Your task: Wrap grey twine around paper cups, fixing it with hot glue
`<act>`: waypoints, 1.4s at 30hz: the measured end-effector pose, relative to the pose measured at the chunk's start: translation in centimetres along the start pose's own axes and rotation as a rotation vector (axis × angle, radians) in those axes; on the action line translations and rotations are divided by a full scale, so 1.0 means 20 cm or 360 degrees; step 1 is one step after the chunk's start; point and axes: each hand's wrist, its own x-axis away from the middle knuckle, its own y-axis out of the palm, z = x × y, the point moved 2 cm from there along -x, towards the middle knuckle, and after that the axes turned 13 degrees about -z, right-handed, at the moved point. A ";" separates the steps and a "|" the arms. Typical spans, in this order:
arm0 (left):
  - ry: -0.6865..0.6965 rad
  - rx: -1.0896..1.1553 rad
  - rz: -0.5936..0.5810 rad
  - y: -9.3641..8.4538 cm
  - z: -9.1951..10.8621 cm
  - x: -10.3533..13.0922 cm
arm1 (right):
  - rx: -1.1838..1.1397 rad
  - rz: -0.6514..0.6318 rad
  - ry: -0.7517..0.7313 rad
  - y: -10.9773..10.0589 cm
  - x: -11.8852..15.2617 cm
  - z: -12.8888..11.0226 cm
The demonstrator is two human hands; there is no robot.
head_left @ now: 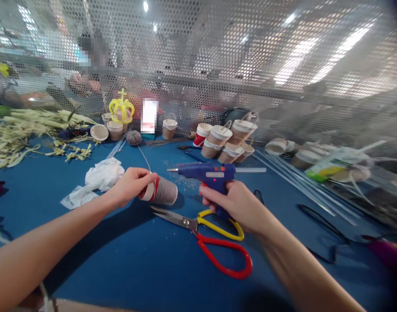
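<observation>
The glue gun [205, 172] at the centre of the frame had a body of smooth blue plastic and a tip [173, 170] of shiny metal. Below it, the scissors [187, 222] showed metal blades and glossy, plastic-looking handles. Left of centre, the cup [166, 192] was covered with matt, finely ridged yarn. The glue sticks [302, 186] at the right looked smooth and translucent. The perforated panel [198, 52] across the top seemed metallic, while the tabletop [136, 260] appeared matt.

White wrap [104, 174]: crumpled on the blue counter [127, 260]
Crown [122, 108]: yellow, cross-topped, near the mesh panel [198, 52]
Phone [149, 116]: upright, screen bright
Brown cups [219, 134]: clustered right of the phone, some stacked
Pale stalks [39, 122]: piled far left
Clear rods [296, 184]: lying at right
</observation>
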 end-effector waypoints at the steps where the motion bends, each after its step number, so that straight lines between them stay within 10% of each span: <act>1: 0.0004 0.0015 -0.0017 0.00 -0.01 0.00 | -0.0002 -0.0040 -0.0024 0.02 0.02 -0.02; 42: 0.0087 -0.0203 -0.0080 0.01 0.01 0.01 | 0.0777 0.0139 -0.0415 0.12 0.08 -0.01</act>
